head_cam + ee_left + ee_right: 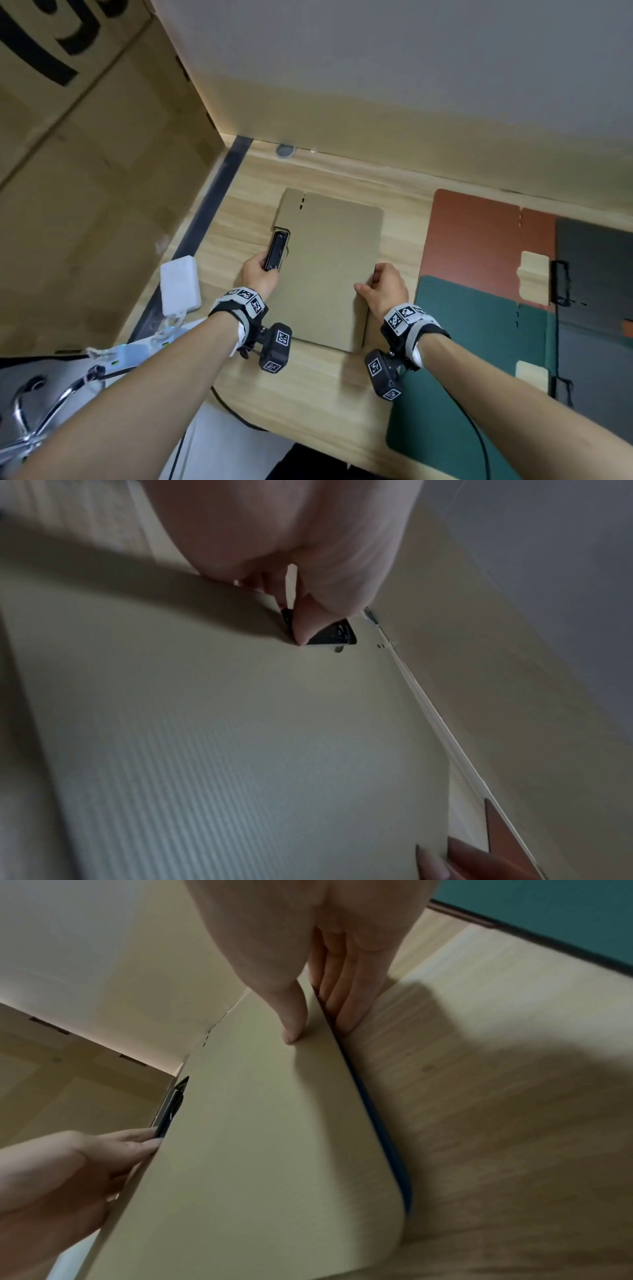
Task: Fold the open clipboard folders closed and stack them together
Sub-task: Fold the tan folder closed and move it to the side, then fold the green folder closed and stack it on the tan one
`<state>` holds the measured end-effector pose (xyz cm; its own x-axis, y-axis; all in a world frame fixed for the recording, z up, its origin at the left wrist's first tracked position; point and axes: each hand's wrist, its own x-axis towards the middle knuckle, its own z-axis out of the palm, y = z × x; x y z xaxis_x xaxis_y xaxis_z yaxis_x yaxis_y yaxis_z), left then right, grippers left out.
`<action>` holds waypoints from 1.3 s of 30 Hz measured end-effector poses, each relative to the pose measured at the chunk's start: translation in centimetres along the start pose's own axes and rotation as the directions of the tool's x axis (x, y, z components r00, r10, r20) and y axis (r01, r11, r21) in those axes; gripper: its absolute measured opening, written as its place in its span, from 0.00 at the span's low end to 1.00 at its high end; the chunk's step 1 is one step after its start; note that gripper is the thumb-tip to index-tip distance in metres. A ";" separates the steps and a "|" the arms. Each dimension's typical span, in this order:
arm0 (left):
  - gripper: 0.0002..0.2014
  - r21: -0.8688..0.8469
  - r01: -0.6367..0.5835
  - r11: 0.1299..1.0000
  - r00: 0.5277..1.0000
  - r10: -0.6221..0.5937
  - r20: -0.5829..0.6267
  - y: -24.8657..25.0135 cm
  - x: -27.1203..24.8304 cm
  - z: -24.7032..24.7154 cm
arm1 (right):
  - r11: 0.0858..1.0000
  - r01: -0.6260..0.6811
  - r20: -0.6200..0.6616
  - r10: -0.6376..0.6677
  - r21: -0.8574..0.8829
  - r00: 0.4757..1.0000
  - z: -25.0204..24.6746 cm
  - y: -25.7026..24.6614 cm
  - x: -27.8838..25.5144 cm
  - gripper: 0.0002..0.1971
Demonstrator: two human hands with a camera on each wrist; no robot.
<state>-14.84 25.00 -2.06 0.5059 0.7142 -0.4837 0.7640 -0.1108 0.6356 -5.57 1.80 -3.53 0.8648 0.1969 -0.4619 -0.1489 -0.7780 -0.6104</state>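
Four clipboard folders: one tan [329, 267], closed; three open, red [479, 240], green [479, 342], black [596, 274]; two hands.

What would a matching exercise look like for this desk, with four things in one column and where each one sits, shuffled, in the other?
Things:
1. tan folder
2. green folder
3. red-brown folder
4. white block

Places:
A. at the desk's left edge, beyond the left hand
B. open, far right, against the wall
C. closed, mid-desk, held at both side edges, the right hand on its right edge
D. open, near right, in front of the red-brown one

Pairs: 1-C, 2-D, 3-B, 4-A
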 end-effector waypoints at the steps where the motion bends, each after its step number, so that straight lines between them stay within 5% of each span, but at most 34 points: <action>1: 0.21 0.008 -0.007 1.000 1.000 0.007 -0.005 0.1 0.0 0.1 | 1.000 -0.007 0.008 0.007 -0.008 1.000 0.0 -0.1 0.1 0.24; 4: 0.15 0.027 -0.045 0.999 0.998 0.046 -0.034 0.0 0.3 0.6 | 0.998 -0.007 0.031 0.008 -0.054 0.999 -0.2 -0.5 0.1 0.28; 16: 0.24 0.198 -0.025 0.980 0.998 0.035 -0.043 -0.1 0.4 1.4 | 0.953 0.071 0.113 -0.039 -0.295 0.993 -1.5 -1.1 0.1 0.33; 21: 0.25 0.273 -0.006 0.962 0.990 0.044 -0.133 1.7 -1.3 1.9 | 0.997 0.034 0.145 -0.023 -0.070 0.989 -2.9 0.5 -0.2 0.31; 25: 0.25 0.207 -0.148 0.967 0.952 0.196 -0.237 4.1 -3.2 3.9 | 0.995 0.050 0.094 -0.058 0.089 0.994 -6.3 3.3 -2.3 0.21; 31: 0.26 0.236 -0.339 0.911 0.937 0.350 -0.005 9.1 -7.5 11.3 | 0.998 0.012 -0.017 -0.011 0.068 1.000 -13.8 11.9 -5.8 0.15; 35: 0.26 0.185 -0.485 0.855 0.870 0.449 0.204 10.8 -11.8 18.0 | 0.998 -0.032 -0.075 0.036 0.051 0.997 -18.4 18.2 -7.5 0.13; 39: 0.22 0.101 -0.506 0.856 0.814 0.436 0.384 12.1 -17.6 23.7 | 0.995 -0.079 -0.134 0.086 0.062 0.987 -22.7 23.7 -8.7 0.12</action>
<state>-5.04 -5.24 -0.14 0.8985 0.2680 -0.3476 0.4387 -0.5263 0.7283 -5.75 -31.91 0.62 0.9050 0.0476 -0.4227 -0.2458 -0.7525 -0.6110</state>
